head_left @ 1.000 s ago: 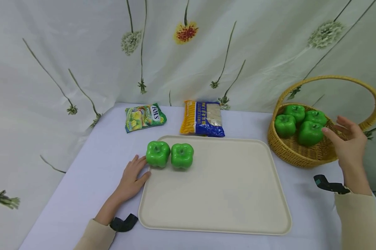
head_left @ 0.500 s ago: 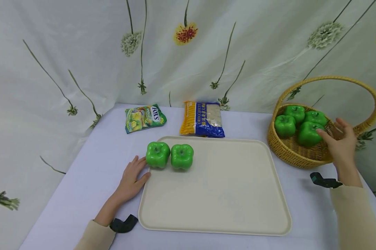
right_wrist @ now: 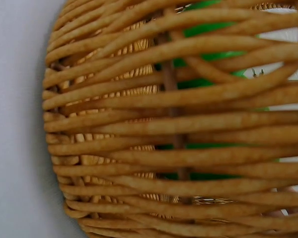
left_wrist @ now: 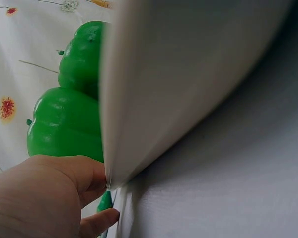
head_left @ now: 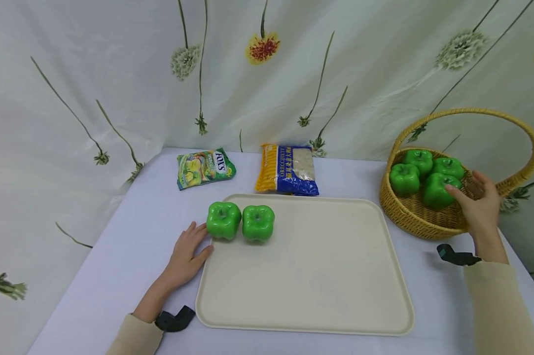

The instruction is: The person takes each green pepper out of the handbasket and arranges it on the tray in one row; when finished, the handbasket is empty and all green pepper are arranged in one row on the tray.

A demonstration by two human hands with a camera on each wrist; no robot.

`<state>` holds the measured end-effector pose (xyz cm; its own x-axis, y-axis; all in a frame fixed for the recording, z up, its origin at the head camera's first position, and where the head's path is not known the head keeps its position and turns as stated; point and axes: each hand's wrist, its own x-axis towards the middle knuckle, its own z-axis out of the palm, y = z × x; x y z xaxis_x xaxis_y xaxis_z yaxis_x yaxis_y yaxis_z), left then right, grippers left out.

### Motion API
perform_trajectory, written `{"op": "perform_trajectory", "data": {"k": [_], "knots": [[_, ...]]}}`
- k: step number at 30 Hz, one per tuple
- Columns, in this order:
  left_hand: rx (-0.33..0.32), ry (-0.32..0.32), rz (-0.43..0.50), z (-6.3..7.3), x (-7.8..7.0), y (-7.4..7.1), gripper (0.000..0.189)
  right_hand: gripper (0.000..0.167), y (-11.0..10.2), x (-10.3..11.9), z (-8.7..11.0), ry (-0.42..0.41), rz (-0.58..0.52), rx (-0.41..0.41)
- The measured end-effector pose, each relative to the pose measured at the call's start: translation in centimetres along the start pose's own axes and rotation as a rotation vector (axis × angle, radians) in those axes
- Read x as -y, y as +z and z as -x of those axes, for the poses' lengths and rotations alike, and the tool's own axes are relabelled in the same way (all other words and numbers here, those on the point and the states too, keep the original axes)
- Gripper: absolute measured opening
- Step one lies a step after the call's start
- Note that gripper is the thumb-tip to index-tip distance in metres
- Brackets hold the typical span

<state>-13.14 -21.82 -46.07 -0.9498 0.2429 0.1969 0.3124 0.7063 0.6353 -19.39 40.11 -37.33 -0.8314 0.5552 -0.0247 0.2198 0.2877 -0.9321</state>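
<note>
My right hand [head_left: 481, 207] reaches over the near right rim of a wicker basket [head_left: 410, 222]. Its thumb overlaps the nearest green bell pepper [head_left: 435, 192], while the other fingers extend beyond that pepper's right side. Woven basket wall [right_wrist: 114, 126] fills most of the right wrist view and hides the hand. At the left edge of a cream tray [head_left: 320, 276], my left hand [head_left: 184, 256] lies with fingers spread, fingertips right by a bell pepper [head_left: 224, 220]. A second bell pepper [head_left: 258, 223] stands beside that one in the tray's far left corner.
More bell peppers [head_left: 404, 179] sit in the basket, whose tall handle [head_left: 471, 111] arches over it. Behind the tray lie a green Fox's packet [head_left: 206, 168] and an orecchiette pasta bag [head_left: 289, 169]. A flowered cloth [head_left: 138, 74] hangs at the back.
My right hand has moved left and lower, from the basket's right side to the nearest pepper in it. My left hand and the two peppers on the tray have stayed put.
</note>
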Motion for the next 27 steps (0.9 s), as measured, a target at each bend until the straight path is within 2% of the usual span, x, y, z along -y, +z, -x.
{"op": "perform_trajectory", "data": {"k": [3, 8, 15, 20, 27], "knots": [[0.003, -0.004, -0.003, 0.0, 0.0, 0.0, 0.049, 0.077, 0.0, 0.0, -0.1, 0.015, 0.012, 0.007], [0.004, -0.011, -0.010, 0.0, 0.0, 0.0, 0.049, 0.079, 0.1, 0.0, -0.2, 0.016, 0.097, 0.018], [0.006, -0.011, -0.011, 0.0, -0.1, 0.0, 0.049, 0.083, 0.2, -0.9, -0.9, 0.016, 0.143, 0.029], [0.007, -0.014, -0.015, 0.0, -0.1, -0.1, 0.049, 0.084, 0.2, -0.6, -0.5, -0.001, 0.194, 0.059], [0.008, -0.015, -0.009, 0.0, -0.1, 0.0, 0.049, 0.087, 0.2, -0.6, -0.6, -0.075, 0.292, 0.115]]}}
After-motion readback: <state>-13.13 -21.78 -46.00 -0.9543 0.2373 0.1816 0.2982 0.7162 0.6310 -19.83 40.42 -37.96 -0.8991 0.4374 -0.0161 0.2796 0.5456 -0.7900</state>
